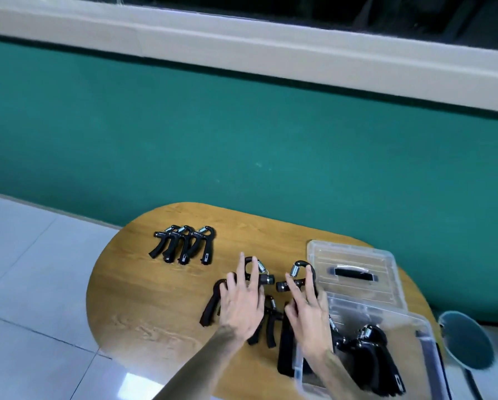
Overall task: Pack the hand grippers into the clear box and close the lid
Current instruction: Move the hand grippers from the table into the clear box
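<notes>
Fingers of both hands lie spread and straight, gripping nothing yet: the left hand [243, 301] rests on one hand gripper [256, 271], the right hand [307, 310] on another [297, 277], with two more loose grippers [266, 321] beneath and beside them. Lifting two at once could snag springs or handles on those neighbours and drag them off the table [144, 298]. The clear box [299, 368] stands just right, already holding several grippers; its lid [354, 269] lies behind it, and a row of three grippers [184, 245] waits well apart at the far left.
</notes>
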Available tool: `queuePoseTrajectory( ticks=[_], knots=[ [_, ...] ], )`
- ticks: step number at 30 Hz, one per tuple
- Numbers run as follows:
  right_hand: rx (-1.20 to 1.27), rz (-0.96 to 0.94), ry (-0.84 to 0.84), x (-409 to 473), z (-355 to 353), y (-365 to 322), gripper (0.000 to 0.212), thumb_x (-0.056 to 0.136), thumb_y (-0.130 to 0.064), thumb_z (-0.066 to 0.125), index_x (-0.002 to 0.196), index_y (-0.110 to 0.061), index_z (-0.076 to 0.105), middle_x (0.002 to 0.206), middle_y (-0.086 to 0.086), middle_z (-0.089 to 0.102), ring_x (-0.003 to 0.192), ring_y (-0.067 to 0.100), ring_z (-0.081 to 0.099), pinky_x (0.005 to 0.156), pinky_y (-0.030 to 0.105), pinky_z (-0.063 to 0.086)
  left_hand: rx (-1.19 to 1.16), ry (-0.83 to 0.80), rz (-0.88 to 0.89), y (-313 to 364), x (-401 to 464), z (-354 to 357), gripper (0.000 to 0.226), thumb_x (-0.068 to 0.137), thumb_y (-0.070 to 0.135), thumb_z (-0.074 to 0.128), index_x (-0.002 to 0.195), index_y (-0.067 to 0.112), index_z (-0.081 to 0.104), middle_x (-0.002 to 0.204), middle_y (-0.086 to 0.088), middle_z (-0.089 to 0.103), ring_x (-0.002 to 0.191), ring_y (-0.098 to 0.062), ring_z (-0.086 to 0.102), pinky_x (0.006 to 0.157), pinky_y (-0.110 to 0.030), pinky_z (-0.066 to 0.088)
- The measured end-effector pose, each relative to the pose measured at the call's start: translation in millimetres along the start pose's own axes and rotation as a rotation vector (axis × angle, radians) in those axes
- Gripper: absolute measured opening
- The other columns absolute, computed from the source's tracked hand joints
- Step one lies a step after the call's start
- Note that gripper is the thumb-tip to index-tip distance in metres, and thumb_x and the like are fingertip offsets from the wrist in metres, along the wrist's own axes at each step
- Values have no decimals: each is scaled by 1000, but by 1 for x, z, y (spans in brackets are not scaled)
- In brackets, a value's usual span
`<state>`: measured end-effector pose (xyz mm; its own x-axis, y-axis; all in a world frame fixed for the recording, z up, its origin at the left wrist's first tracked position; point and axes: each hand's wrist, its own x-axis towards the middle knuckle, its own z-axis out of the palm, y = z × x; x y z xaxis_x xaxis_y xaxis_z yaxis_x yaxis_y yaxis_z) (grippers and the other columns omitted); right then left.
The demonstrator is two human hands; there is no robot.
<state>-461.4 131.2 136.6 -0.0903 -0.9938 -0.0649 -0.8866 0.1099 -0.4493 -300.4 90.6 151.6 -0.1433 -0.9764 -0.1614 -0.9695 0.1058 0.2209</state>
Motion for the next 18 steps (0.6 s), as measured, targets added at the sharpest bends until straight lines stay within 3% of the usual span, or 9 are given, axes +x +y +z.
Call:
queuePoseTrajectory(
  ticks=[3, 5, 11, 16, 18],
  knots=[
    [18, -1, 107, -14, -20, 26, 68, 95, -14, 61, 152, -38, 34, 167, -6, -9, 124, 32, 40, 110, 47, 36, -7, 15, 52, 35, -8, 1, 69, 106, 40, 25, 159, 22, -15, 167, -12, -20, 115, -28, 40, 101, -46, 37],
    [24, 12, 145, -22, -34, 44, 68, 93, -12, 63, 151, -36, 37, 168, -3, -3, 120, 31, 40, 103, 48, 43, -32, 6, 63, 58, -15, 4, 69, 106, 40, 24, 159, 23, -16, 166, -11, -23, 115, -27, 39, 101, -44, 37],
    [-2, 89, 160, -52, -67, 108, 70, 92, -14, 64, 151, -38, 36, 168, 1, 1, 113, 33, 42, 102, 52, 44, -45, 2, 95, 129, -42, 27, 72, 105, 39, 30, 160, 22, -13, 167, -12, -18, 117, -30, 40, 102, -47, 38],
    [3, 168, 100, -76, -76, 155, 67, 94, -18, 61, 152, -40, 34, 168, -4, -6, 119, 33, 38, 104, 50, 42, -27, -76, 110, 177, -60, 44, 74, 105, 38, 32, 159, 23, -16, 168, -13, -14, 138, -35, 28, 112, -50, 34],
    [1, 189, 80, -83, -77, 171, 67, 95, -20, 59, 152, -41, 32, 167, -6, -8, 119, 32, 37, 103, 48, 43, -15, -100, 118, 190, -63, 54, 73, 105, 39, 30, 158, 24, -19, 168, -12, -13, 137, -33, 28, 112, -49, 32]
  ],
)
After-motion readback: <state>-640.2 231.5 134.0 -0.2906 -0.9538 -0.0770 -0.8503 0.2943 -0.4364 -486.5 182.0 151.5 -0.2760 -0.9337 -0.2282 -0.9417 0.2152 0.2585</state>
